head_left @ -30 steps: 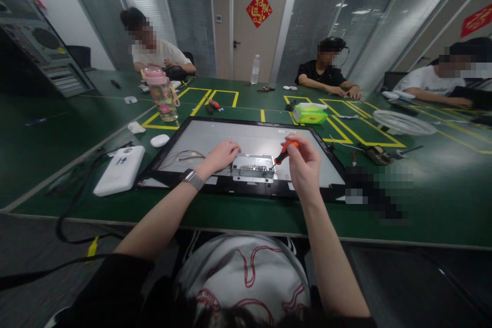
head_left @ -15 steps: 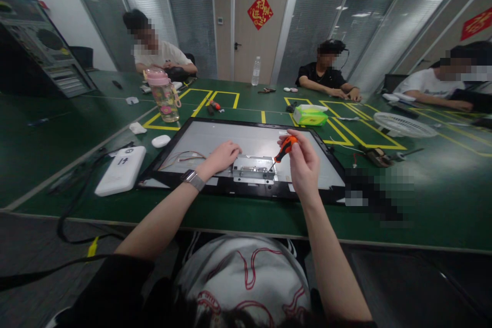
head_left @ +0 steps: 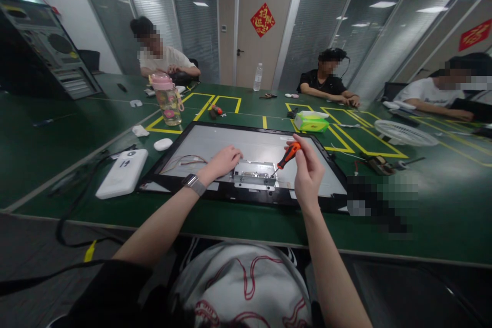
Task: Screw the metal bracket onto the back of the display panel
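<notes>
A flat display panel point(head_left: 207, 143) with a black frame lies on the green table in front of me. Near its front edge sits a silver metal bracket point(head_left: 253, 169). My left hand point(head_left: 225, 160) rests on the panel at the bracket's left end, fingers loosely bent and nothing visibly held. In my right hand point(head_left: 309, 169) is an orange and black screwdriver point(head_left: 289, 155), tilted, its handle between thumb and fingers. The tip points down at the bracket's right end; whether it sits in a screw is too small to tell. Thin wires point(head_left: 186, 160) lie on the panel to the left.
Left of the panel are a white power bank point(head_left: 122, 173), a white case point(head_left: 163, 144) and a pink-lidded bottle point(head_left: 167, 100). Behind it stands a green tissue pack point(head_left: 311, 121). A white fan grille point(head_left: 405, 133) lies to the right. Several people sit across the table.
The view has tilted up slightly, so the scene sits a little lower. Both hands keep nearly the same places, the screwdriver still at the bracket's right end.
</notes>
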The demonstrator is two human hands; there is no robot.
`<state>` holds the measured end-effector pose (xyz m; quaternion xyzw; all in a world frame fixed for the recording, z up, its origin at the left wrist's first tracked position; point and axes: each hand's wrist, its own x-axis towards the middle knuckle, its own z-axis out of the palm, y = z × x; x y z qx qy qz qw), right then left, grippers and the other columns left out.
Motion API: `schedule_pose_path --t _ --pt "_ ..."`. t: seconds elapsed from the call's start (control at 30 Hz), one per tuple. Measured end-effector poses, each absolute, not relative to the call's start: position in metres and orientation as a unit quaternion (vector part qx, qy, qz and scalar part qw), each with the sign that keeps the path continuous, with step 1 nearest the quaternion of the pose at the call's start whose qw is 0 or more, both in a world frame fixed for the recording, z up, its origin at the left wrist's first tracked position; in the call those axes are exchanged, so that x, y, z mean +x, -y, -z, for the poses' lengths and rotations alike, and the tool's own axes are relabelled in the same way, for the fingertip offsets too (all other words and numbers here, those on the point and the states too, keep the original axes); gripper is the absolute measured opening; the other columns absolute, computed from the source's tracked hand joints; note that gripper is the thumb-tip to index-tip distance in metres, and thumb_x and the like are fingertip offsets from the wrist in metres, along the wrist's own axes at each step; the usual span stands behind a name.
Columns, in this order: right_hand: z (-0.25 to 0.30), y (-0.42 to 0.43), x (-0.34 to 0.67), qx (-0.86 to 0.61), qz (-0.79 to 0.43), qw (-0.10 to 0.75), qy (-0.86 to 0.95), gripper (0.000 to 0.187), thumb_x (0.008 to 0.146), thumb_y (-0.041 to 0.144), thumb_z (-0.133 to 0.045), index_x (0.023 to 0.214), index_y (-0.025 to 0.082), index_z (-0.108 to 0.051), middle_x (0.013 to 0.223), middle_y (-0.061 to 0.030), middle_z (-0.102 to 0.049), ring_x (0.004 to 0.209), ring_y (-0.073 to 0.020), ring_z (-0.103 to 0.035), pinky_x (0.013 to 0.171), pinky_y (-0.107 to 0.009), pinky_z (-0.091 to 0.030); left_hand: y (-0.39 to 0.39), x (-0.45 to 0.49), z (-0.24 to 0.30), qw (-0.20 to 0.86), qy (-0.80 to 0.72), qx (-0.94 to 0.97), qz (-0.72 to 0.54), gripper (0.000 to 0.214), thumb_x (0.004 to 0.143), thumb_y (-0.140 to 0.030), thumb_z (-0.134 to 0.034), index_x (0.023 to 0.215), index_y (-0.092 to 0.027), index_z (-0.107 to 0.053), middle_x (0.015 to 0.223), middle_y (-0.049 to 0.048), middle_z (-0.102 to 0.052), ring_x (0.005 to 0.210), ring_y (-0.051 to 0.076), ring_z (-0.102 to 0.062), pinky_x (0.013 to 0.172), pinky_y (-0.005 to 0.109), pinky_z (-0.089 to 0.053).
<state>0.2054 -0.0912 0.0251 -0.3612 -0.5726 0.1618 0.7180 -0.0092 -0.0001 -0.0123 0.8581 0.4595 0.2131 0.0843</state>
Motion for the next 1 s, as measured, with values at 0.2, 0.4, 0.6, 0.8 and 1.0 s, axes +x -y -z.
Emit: schedule_pose_path --t 0.2,0.4,0.6,0.8,1.0 --pt "-0.025 0.090 0.206 -0.362 -0.113 0.726 0.573 0.018 0.085 0.024 -0.062 0.101 0.026 -0.070 0.095 -0.0033 -0.058 0.090 -0.0169 -0.057 0.085 -0.033 -0.046 -0.001 -0.010 0.013 0.080 -0.459 0.858 -0.216 0.033 0.093 -0.019 -0.037 0.098 -0.016 -0.069 0.091 0.0075 -0.060 0.090 0.021 -0.058 0.086 0.034 -0.046" --pt "-0.027 0.093 0.206 -0.368 -0.140 0.710 0.584 0.025 0.091 0.024 -0.053 0.113 0.025 -0.065 0.102 -0.0057 -0.062 0.094 -0.0169 -0.059 0.086 -0.034 -0.047 0.001 -0.009 0.010 0.088 -0.459 0.858 -0.215 0.032 0.093 -0.019 -0.038 0.097 -0.015 -0.069 0.094 0.0084 -0.061 0.092 0.021 -0.059 0.087 0.034 -0.046" --pt "-0.022 0.085 0.208 -0.361 -0.160 0.744 0.539 0.014 0.076 0.025 -0.070 0.089 0.020 -0.067 0.090 -0.0027 -0.057 0.085 -0.0160 -0.057 0.076 -0.030 -0.048 0.001 -0.009 0.013 0.089 -0.464 0.854 -0.217 0.032 0.093 -0.019 -0.038 0.098 -0.015 -0.069 0.094 0.0084 -0.061 0.093 0.021 -0.059 0.089 0.033 -0.046" --pt "-0.014 0.078 0.212 -0.345 -0.221 0.768 0.491 0.013 0.075 0.028 -0.072 0.083 0.020 -0.066 0.082 0.0000 -0.057 0.075 -0.0125 -0.054 0.068 -0.026 -0.044 0.002 -0.009 0.011 0.092 -0.472 0.851 -0.209 0.032 0.094 -0.019 -0.038 0.100 -0.015 -0.069 0.095 0.0084 -0.061 0.094 0.021 -0.059 0.088 0.033 -0.046" --pt "-0.014 0.079 0.211 -0.319 -0.296 0.747 0.503 0.024 0.086 0.035 -0.062 0.105 0.023 -0.066 0.096 -0.0045 -0.066 0.087 -0.0163 -0.061 0.083 -0.034 -0.046 0.005 -0.008 0.007 0.098 -0.474 0.850 -0.207 0.033 0.094 -0.017 -0.037 0.100 -0.014 -0.069 0.097 0.0093 -0.061 0.094 0.021 -0.059 0.090 0.033 -0.045"
